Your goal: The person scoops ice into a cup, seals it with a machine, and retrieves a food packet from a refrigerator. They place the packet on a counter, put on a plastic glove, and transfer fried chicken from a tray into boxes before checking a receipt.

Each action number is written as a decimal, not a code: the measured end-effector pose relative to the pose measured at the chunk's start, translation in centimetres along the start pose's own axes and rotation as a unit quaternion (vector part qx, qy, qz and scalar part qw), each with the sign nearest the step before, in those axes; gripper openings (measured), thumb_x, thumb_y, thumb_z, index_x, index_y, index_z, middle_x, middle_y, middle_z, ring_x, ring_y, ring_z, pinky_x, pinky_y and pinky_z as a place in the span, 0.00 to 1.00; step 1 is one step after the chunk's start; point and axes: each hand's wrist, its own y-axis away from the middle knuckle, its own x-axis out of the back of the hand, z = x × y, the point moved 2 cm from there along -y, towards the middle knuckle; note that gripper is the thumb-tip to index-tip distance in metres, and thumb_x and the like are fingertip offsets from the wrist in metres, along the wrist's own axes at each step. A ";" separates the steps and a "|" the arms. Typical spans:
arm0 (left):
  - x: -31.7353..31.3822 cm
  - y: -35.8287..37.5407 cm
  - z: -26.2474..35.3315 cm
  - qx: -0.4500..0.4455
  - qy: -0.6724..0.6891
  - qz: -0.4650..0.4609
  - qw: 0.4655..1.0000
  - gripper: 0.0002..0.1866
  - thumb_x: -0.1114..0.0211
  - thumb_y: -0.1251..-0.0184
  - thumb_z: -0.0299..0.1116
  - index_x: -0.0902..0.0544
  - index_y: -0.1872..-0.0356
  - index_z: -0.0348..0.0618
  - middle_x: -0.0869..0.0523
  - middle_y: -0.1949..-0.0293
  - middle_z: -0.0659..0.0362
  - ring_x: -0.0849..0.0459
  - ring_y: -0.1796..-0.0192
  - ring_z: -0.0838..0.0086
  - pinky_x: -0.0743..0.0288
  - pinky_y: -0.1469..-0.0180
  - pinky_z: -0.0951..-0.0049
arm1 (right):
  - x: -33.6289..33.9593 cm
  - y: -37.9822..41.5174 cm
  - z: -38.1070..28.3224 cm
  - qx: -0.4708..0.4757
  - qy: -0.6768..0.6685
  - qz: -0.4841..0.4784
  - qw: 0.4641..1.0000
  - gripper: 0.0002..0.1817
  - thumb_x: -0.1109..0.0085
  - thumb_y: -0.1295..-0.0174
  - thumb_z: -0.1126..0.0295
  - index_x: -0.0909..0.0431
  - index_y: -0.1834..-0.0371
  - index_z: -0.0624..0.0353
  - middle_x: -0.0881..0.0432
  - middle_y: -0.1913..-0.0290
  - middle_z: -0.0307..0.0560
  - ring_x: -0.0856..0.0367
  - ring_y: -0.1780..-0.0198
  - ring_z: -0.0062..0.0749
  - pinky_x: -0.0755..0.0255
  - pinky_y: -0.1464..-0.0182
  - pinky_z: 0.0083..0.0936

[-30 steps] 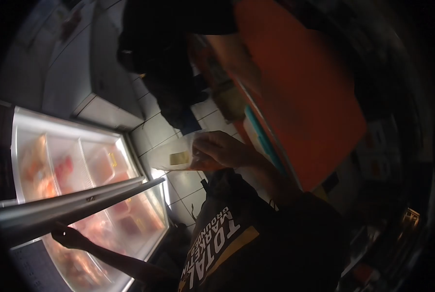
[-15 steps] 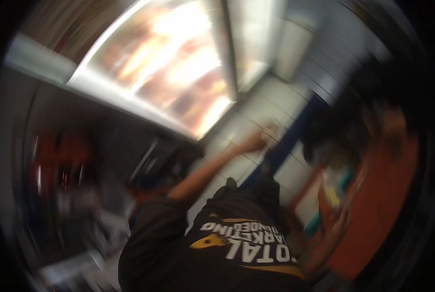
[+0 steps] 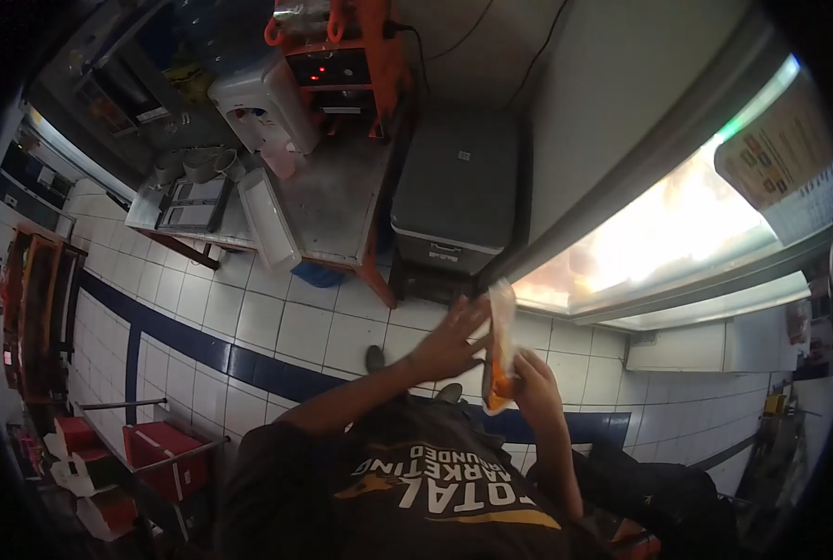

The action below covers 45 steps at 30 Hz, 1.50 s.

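A thin clear-and-white packet with orange contents [image 3: 501,322] is upright in front of my torso. My right hand [image 3: 533,378] is closed on its lower right side. My left hand [image 3: 449,345] is at the packet's left side, fingers spread and pointing at it; whether the fingertips touch it is blurred. Below both hands is the dark printed shirt [image 3: 454,476].
A metal table [image 3: 333,215] holds a white water dispenser [image 3: 265,103], a long white tray [image 3: 267,219] and metal containers. Beside it stands a grey cooler box [image 3: 458,177]. A lit display case [image 3: 659,224] is at right, red boxes [image 3: 165,457] at lower left. White tiles [image 3: 328,336] cover the floor.
The view has swung round and sharpened, bringing the table and cooler box forward. My hands, far apart before, are now close together at the packet.
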 end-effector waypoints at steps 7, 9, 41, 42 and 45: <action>8.4 6.3 -12.5 0.256 0.066 0.067 0.962 0.40 0.30 0.41 0.32 0.39 0.29 0.36 0.40 0.29 0.34 0.38 0.28 0.39 0.37 0.29 0.52 | -9.3 -19.6 -4.3 0.095 -0.118 0.016 0.988 0.20 0.62 0.22 0.68 0.33 0.32 0.65 0.25 0.39 0.54 0.22 0.41 0.40 0.23 0.41 0.36; 9.2 9.1 -15.1 0.262 0.066 0.062 0.961 0.38 0.31 0.40 0.31 0.39 0.30 0.35 0.37 0.31 0.35 0.36 0.30 0.38 0.35 0.31 0.52 | -11.5 -23.4 -5.8 0.121 -0.152 0.015 0.981 0.21 0.63 0.21 0.67 0.35 0.31 0.66 0.26 0.37 0.55 0.22 0.40 0.41 0.25 0.38 0.37; 22.2 8.8 -51.1 0.312 0.257 0.260 0.877 0.20 0.33 0.37 0.26 0.26 0.45 0.36 0.18 0.55 0.50 0.14 0.57 0.65 0.19 0.62 0.70 | -31.8 -33.5 11.0 0.131 0.690 0.347 0.621 0.32 0.38 0.39 0.68 0.37 0.34 0.71 0.24 0.47 0.71 0.20 0.48 0.59 0.24 0.50 0.48; 21.4 6.7 -52.1 0.324 0.316 0.268 0.850 0.19 0.33 0.35 0.27 0.26 0.45 0.35 0.18 0.56 0.52 0.14 0.59 0.68 0.19 0.64 0.72 | -34.0 -33.8 7.1 0.172 0.686 0.366 0.605 0.32 0.37 0.41 0.70 0.37 0.35 0.71 0.22 0.52 0.71 0.20 0.50 0.61 0.24 0.53 0.49; 18.4 1.4 -54.7 0.435 0.537 0.252 0.678 0.14 0.36 0.31 0.29 0.27 0.48 0.36 0.18 0.59 0.56 0.16 0.62 0.71 0.20 0.62 0.71 | -35.3 -38.5 2.0 0.316 0.588 0.293 0.685 0.21 0.38 0.38 0.69 0.25 0.43 0.68 0.19 0.53 0.65 0.18 0.51 0.55 0.23 0.51 0.45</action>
